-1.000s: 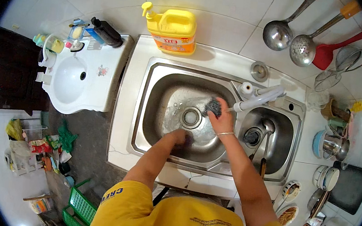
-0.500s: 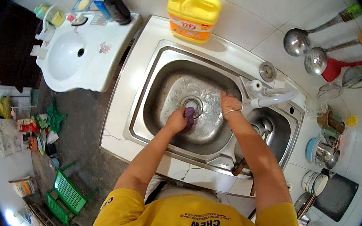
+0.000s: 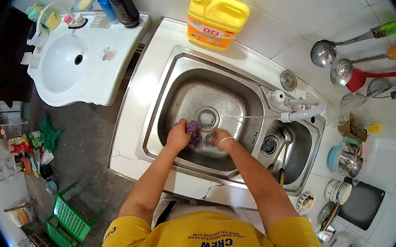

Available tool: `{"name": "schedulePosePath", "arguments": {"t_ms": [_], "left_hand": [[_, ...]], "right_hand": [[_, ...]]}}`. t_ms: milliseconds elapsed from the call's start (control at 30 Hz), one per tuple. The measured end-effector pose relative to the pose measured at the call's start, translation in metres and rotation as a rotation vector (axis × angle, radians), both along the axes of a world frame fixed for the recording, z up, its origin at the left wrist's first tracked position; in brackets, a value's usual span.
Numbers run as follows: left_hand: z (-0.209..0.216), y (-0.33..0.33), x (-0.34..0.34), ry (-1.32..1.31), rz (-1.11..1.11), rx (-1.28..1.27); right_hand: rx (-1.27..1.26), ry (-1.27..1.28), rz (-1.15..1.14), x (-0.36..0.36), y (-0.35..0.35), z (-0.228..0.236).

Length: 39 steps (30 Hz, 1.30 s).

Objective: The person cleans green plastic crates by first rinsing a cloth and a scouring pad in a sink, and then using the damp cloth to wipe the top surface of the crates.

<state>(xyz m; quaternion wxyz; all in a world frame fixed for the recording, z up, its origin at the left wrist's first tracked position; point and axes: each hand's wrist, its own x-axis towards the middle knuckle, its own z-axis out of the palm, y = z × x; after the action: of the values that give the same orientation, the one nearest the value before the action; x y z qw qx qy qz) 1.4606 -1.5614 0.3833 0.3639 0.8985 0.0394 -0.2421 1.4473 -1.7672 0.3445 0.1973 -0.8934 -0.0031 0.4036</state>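
My left hand [image 3: 178, 135] is closed on a crumpled purple cloth [image 3: 194, 132] over the near left part of the large steel basin [image 3: 176, 96]. Just right of the cloth, low in the same basin, is my right hand [image 3: 218, 138]. Motion smears its fingers, so whether they hold anything does not show. Between and beyond both hands lies the round drain [image 3: 207, 118]. From the white faucet [image 3: 289, 116] a thin stream of water runs leftward into the basin, passing beyond my right hand.
A smaller basin [image 3: 296, 159] on the right holds long-handled utensils. A yellow pump jug [image 3: 217, 22] stands behind the sink. Ladles and a red spatula [image 3: 359, 79] hang on the right wall. The white washbasin [image 3: 58, 66] is at left, a green plastic chair [image 3: 71, 220] below it.
My right hand has left the faucet outlet and come left and nearer, beside the cloth. My left hand, with the cloth, has shifted slightly left. The water stream now shows clearly.
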Motion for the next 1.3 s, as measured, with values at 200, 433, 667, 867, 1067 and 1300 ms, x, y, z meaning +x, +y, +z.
{"name": "schedulePosePath", "arguments": {"t_ms": [200, 433, 667, 867, 1067, 1300], "left_hand": [[-0.021, -0.017, 0.000, -0.016, 0.021, -0.066], [-0.019, -0.027, 0.007, 0.011, -0.014, -0.208], [-0.015, -0.063, 0.005, -0.233, -0.230, -0.159], [0.016, -0.131, 0.024, 0.112, 0.160, -0.880], [0.012, -0.163, 0.031, 0.361, 0.240, -0.899], [0.027, -0.155, 0.034, 0.856, 0.397, -1.352]], "right_hand": [[-0.461, 0.053, 0.087, 0.040, -0.059, 0.003], [0.423, -0.124, -0.700, 0.045, -0.054, 0.047], [0.966, 0.177, -1.588, 0.027, -0.051, 0.035], [0.922, 0.046, -1.575, 0.016, -0.065, 0.049], [0.771, -0.204, -1.207, 0.011, -0.092, 0.083], [1.076, 0.012, -1.340, 0.014, -0.093, 0.113]]}}
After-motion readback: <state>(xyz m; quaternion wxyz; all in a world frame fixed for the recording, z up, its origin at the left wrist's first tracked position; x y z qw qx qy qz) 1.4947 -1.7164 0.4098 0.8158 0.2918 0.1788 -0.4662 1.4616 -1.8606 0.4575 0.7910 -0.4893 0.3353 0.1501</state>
